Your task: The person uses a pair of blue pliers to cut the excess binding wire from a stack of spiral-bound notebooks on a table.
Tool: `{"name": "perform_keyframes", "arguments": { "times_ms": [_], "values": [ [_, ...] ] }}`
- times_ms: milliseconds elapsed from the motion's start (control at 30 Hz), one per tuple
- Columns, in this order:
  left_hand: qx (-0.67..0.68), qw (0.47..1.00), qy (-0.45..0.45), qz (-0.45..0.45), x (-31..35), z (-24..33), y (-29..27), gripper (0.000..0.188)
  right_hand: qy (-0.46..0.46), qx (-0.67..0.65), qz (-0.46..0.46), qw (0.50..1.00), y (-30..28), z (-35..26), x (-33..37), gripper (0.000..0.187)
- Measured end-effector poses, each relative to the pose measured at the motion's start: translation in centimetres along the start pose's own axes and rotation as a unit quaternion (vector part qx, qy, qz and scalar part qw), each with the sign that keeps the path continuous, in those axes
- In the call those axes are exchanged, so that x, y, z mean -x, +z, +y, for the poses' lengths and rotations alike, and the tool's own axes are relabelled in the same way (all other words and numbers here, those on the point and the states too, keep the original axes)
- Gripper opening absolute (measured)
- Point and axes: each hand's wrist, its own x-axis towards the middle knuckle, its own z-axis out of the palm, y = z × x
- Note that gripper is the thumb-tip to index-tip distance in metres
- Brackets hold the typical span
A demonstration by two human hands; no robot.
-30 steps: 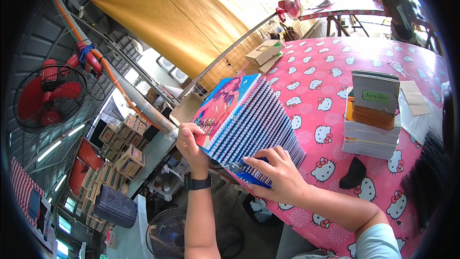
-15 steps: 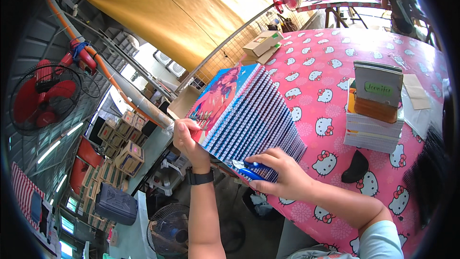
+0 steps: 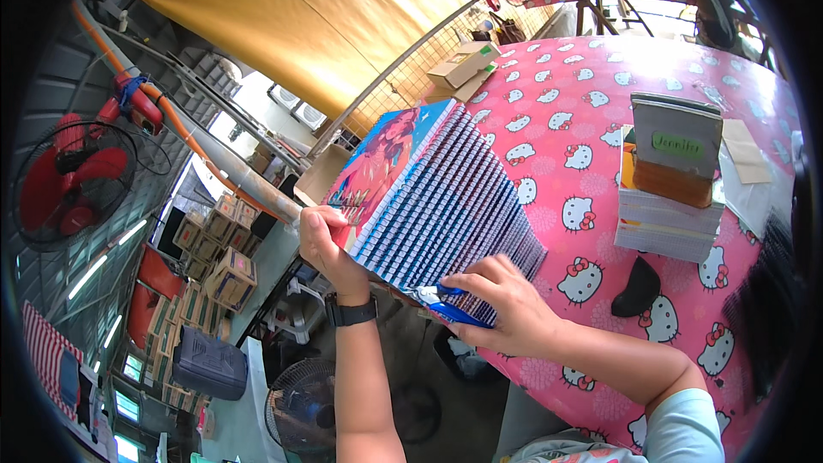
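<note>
A tall stack of spiral-bound notebooks (image 3: 454,197) leans on the table, rows of coil bindings facing me. The top one has a blue and pink illustrated cover (image 3: 386,150). My left hand (image 3: 333,250), with a dark watch on the wrist, grips the stack's near left corner, its fingertips at the cover edge. In my right hand (image 3: 510,309) is a pair of blue-handled pliers (image 3: 467,317). Their metal jaws are at the lower end of the bindings, near the stack's front edge. Whether the jaws bite on a coil is too small to tell.
The table has a pink patterned cover (image 3: 591,163). To the right stand a pile of books (image 3: 664,223) with a grey-brown holder (image 3: 675,154) on top, and a black curved object (image 3: 636,287). Cardboard boxes (image 3: 463,64) lie beyond the stack. Fans (image 3: 304,403) stand at left.
The view has shifted slightly. The pliers' handles are a little farther apart in my right hand, with the jaws still by the lower bindings. My left hand keeps its hold on the corner.
</note>
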Motion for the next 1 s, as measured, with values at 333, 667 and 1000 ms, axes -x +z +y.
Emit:
{"name": "perform_keyframes", "arguments": {
  "times_ms": [333, 667, 1000],
  "values": [
    [-0.009, 1.000, 0.028, 0.002, 0.1, 0.1, 0.2, 0.041, 0.340, -0.581, -0.199, 0.712, -0.1, 2.0, -0.4, 0.033],
    [-0.009, 1.000, 0.005, 0.001, 0.1, 0.3, 0.1, 0.040, -0.075, 0.059, 0.055, 0.994, 1.0, 1.6, 0.7, 0.059],
    [-0.004, 1.000, 0.006, -0.001, 0.0, -0.4, -0.2, 0.041, 0.054, -0.117, -0.045, 0.991, 0.6, 1.3, 1.2, 0.039]
  ]
}}
